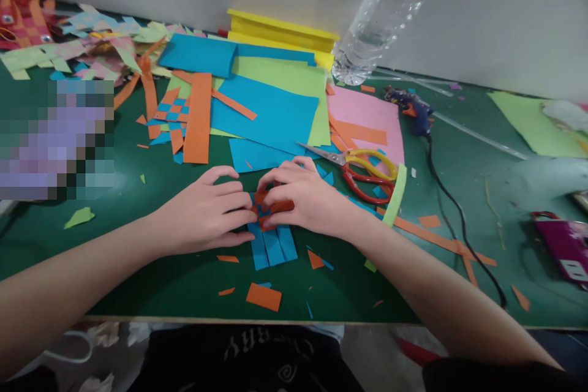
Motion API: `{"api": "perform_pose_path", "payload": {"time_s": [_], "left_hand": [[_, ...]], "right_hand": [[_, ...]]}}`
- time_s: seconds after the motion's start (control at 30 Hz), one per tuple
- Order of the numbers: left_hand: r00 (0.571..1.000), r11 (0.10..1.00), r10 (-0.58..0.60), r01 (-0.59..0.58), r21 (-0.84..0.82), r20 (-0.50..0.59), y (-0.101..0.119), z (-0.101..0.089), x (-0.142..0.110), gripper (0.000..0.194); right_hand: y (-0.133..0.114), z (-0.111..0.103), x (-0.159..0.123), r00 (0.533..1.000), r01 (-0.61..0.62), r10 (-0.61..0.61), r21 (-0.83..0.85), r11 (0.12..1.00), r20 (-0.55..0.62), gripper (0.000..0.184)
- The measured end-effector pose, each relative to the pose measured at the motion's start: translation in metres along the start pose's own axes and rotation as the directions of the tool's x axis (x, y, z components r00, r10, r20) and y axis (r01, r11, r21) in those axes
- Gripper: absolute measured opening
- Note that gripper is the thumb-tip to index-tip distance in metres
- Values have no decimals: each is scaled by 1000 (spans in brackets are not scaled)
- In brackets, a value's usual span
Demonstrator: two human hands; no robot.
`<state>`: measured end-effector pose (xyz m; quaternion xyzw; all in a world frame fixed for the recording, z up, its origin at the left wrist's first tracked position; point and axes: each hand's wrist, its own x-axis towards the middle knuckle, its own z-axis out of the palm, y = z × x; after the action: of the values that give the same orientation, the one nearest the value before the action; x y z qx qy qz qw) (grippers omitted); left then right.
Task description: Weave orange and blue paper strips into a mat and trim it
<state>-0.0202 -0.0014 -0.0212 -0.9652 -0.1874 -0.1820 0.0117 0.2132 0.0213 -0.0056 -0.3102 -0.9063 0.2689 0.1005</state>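
"Blue-and-orange woven paper (274, 246) lies on the green table (169, 285) between left hand (209, 211) and right hand (305, 199). Step?"

"Weaving, apparently: left touches the paper's edge, right covers an orange strip (285, 205); whether either grips, I cannot tell. Next likely calls for snugging strips."

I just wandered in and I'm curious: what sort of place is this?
Probably a papercraft workspace, judging by the scissors, the glue gun and the interwoven blue and orange paper strips.

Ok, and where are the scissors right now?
In the head view, the scissors lie just right of centre, beyond the right hand and at the near edge of the pink paper, their blades pointing left.
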Motion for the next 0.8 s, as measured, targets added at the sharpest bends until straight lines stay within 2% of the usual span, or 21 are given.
{"api": "perform_pose_path", "payload": {"time_s": [0.27, 0.8], "left_hand": [[998, 996, 64, -64, -63, -5, 1, 2, -3, 25], [997, 990, 73, -70, -122, 22, 2, 2, -2, 22]], "right_hand": [[2, 4, 0, 1000, 4, -5, -22, 1000, -11, 12], [-2, 2, -1, 1000, -23, 23, -23, 999, 5, 10]]}}
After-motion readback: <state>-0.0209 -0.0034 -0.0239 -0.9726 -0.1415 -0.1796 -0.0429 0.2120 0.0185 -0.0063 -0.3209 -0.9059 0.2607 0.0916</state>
